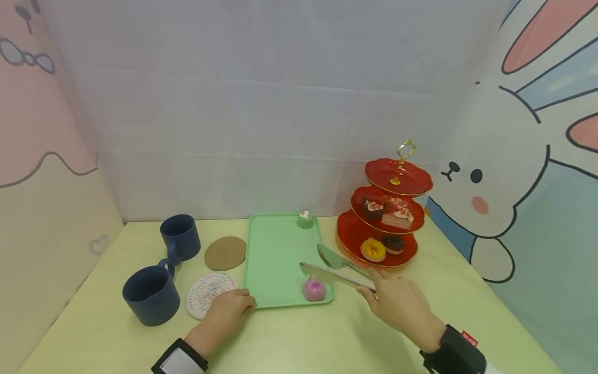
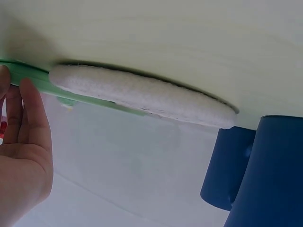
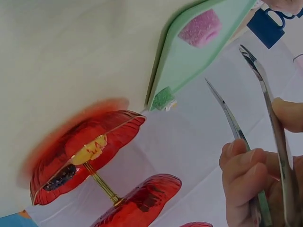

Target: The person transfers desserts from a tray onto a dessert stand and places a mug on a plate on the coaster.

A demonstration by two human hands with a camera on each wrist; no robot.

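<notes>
My right hand (image 1: 403,301) holds metal serving tongs (image 1: 348,278), whose two blades stand apart with nothing between them. They hang over the right side of a light green tray (image 1: 280,249). A purple cake (image 1: 314,289) sits in the tray's near right corner, close under the lower blade. At the far right corner is a small green cake (image 1: 305,220) with a white top. My left hand (image 1: 229,309) pinches the tray's near left corner; in the left wrist view its fingers (image 2: 35,111) meet the green edge.
Two dark blue mugs (image 1: 151,295) stand at the left. A woven brown coaster (image 1: 226,253) and a speckled white coaster (image 1: 210,292) lie beside the tray. The red three-tier stand (image 1: 398,176) at the right bears cake slices (image 1: 397,218) and two doughnuts (image 1: 372,250).
</notes>
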